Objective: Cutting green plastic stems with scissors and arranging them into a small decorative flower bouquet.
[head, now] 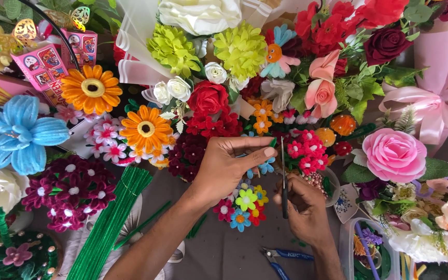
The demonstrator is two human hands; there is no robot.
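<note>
your left hand [224,171] pinches a green stem [273,142] tip, and your right hand [302,207] is closed on thin scissors [283,181] right beside it. many flowers [146,129] look done, but lots of green sticks [110,223] wait. flowers crowd all sides; only the grey table [224,254] near you is free.

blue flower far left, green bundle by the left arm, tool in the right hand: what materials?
Blue flower: looks like fuzzy chenille stem, matte; soft looped petals show pile.
Green bundle: likely the same fuzzy wire, many thin straight stems.
Tool in right hand: scissors, thin blade probably metal, dark handle maybe plastic; mostly hidden.
</note>
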